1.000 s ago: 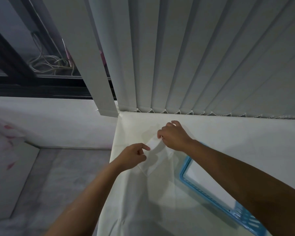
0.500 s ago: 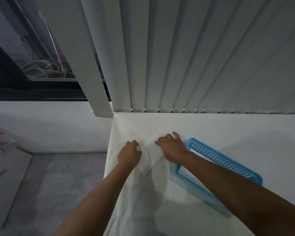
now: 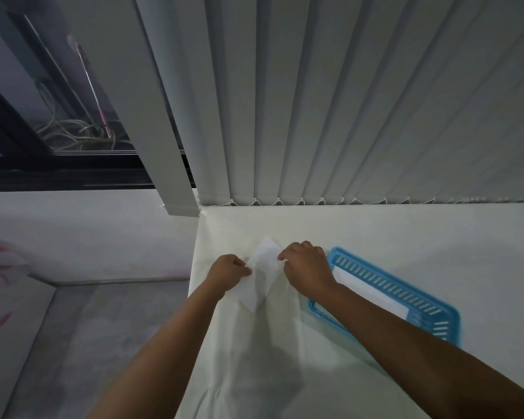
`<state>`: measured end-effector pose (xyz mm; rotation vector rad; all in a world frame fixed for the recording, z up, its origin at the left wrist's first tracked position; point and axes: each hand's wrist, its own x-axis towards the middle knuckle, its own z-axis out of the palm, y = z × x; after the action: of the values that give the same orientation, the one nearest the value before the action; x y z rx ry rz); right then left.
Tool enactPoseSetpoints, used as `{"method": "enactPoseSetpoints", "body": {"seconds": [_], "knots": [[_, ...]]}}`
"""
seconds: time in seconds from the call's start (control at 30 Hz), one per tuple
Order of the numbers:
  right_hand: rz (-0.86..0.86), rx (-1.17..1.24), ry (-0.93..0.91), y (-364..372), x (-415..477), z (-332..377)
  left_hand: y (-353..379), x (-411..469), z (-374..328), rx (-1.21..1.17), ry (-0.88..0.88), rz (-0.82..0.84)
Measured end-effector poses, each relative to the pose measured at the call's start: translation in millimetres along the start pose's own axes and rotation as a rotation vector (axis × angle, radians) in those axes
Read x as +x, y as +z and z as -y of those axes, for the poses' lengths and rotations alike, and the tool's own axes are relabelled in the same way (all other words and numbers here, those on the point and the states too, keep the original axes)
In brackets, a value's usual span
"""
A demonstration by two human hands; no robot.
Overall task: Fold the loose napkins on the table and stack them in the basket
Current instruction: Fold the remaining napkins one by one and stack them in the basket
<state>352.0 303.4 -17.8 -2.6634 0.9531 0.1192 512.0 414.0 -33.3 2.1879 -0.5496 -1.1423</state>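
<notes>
- As we look down along our forearms, the cloth-covered bench [image 3: 285, 373] lies bare in the near part, and no other loose napkin shows there.
- Further out, our left hand [image 3: 229, 272] is curled with fingertips pinching the left edge of the white napkin [image 3: 262, 276], which lies on the bench near its left edge.
- Our right hand [image 3: 307, 269] is also curled, its fingertips pinching the napkin's right edge, so the napkin sits between the two hands, touching both.
- The napkin looks already narrowed into a long strip, slanting from a near corner to a far one; we judge a fold is being pressed or the next fold started.
- Just right of our right hand sits the blue basket [image 3: 430, 320], partly hidden by our right forearm, with something white and flat, likely folded napkins [image 3: 372, 293], already inside.
- Our next move, we think, calls for bringing one end over the other, matching edges, flattening the crease, then lifting it across into the basket squarely on the white stack.
- Beyond it all, vertical blinds [image 3: 345, 116] hang down to the bench's far edge, with a dark window [image 3: 43, 131] to the left.
</notes>
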Motion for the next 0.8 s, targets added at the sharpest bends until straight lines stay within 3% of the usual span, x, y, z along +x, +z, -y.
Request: {"method": "enactPoseSetpoints", "body": {"seconds": [0.1,0.23,0.37,0.47,0.6,0.8], "knots": [[-0.172,0.229,0.109,-10,-29,19,-4,-13,1,-0.401,-0.058,0.052],[-0.083,0.55,0.363,-12,-67,40,2,-35,-4,-0.781,-0.018,0.06],[0.007,0.974,0.574,-8,-78,49,17,-61,-13,-0.972,0.051,0.112],[-0.057,1.232,0.662,-12,-80,49,28,-76,-16,-1.022,0.072,0.145],[-0.234,1.248,0.691,-23,-86,38,40,-88,-13,-0.941,0.069,0.144],[-0.249,1.144,0.681,-33,-112,16,44,-86,-27,-1.013,0.022,0.06]]}}
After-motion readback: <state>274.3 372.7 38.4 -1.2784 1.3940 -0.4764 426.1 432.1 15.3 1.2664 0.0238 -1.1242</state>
